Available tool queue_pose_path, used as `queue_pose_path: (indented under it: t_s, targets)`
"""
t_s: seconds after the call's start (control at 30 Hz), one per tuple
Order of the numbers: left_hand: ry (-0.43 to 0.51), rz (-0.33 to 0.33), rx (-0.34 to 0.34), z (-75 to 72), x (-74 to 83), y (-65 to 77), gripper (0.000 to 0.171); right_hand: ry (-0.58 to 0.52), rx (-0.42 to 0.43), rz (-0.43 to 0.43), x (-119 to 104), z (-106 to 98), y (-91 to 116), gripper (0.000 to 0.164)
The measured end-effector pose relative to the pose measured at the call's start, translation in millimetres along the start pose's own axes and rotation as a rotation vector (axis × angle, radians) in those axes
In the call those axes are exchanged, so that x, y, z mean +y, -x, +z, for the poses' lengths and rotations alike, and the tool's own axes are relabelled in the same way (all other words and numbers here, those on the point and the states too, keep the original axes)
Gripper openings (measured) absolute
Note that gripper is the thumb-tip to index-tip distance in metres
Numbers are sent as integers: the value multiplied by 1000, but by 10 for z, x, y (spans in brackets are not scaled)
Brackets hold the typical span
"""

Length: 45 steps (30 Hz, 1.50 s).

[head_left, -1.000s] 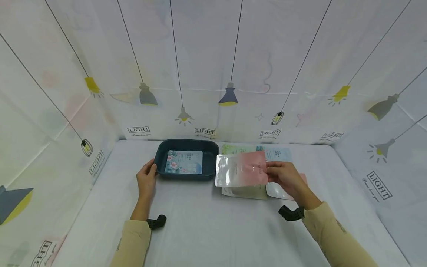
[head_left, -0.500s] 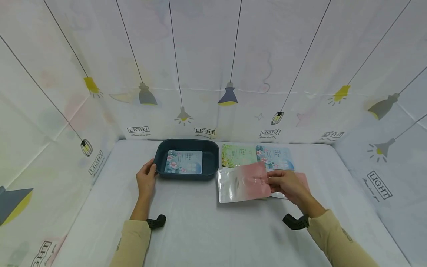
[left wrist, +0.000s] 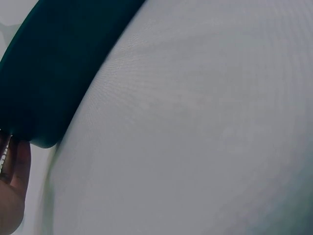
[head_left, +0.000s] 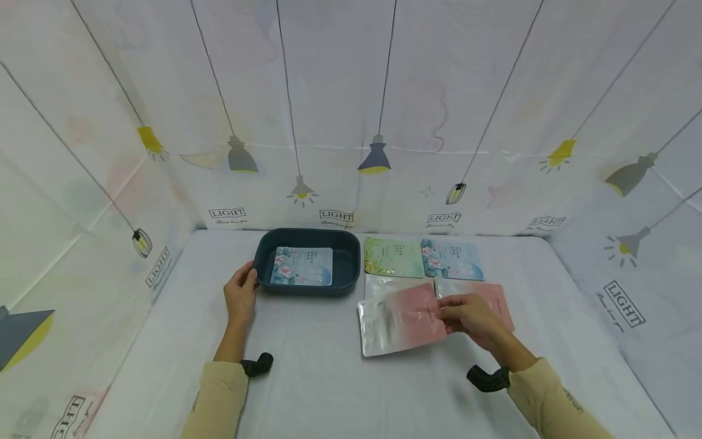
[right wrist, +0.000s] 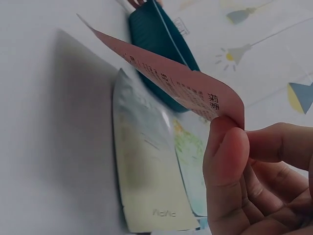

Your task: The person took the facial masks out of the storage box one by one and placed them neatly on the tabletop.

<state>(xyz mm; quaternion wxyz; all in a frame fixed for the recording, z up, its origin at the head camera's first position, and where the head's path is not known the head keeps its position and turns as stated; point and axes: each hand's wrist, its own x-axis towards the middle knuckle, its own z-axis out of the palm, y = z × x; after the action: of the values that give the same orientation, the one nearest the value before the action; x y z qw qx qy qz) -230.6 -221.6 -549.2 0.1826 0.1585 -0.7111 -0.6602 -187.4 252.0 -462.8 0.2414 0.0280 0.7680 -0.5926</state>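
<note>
My right hand [head_left: 468, 317] pinches a pink-and-silver sheet mask packet [head_left: 403, 320] by its right edge. Seen from the right wrist, that packet [right wrist: 166, 81] is raised and tilted, with thumb and finger at its corner. Beneath it lies a pale yellow packet [right wrist: 151, 176], mostly covered in the head view. My left hand [head_left: 240, 296] grips the left end of a dark teal tray [head_left: 307, 291]. One blue floral packet [head_left: 303, 267] lies flat inside the tray. In the left wrist view, the fingers [left wrist: 22, 164] reach the end of the tray [left wrist: 49, 73].
Right of the tray, a green packet [head_left: 393, 257] and another blue floral packet [head_left: 452, 260] lie side by side. A second pink packet [head_left: 496, 302] lies partly behind my right hand. White cloth [head_left: 340, 378] covers the table; a lamp-print curtain [head_left: 329, 110] stands behind.
My right hand has drawn the pink packet toward me, uncovering the green and blue packets and part of the pale one. My left hand and the tray have stayed put.
</note>
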Motion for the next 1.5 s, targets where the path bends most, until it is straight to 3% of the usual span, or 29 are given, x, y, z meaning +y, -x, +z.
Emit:
queue_pose_path:
  t_s: [0.3, 0.7, 1.0, 1.5]
  targets:
    - [9, 0, -9, -12, -10, 19, 38, -2, -52, 9, 258, 11, 24, 32]
    - [5, -28, -22, -11, 5, 18, 38, 130, -62, 101, 581, 18, 101, 26]
    - [-10, 1, -11, -3, 68, -6, 38, 191, -111, 62, 628, 4, 74, 21]
    - [-3, -19, -16, 1, 19, 4, 38, 256, -178, 100, 564, -43, 108, 25]
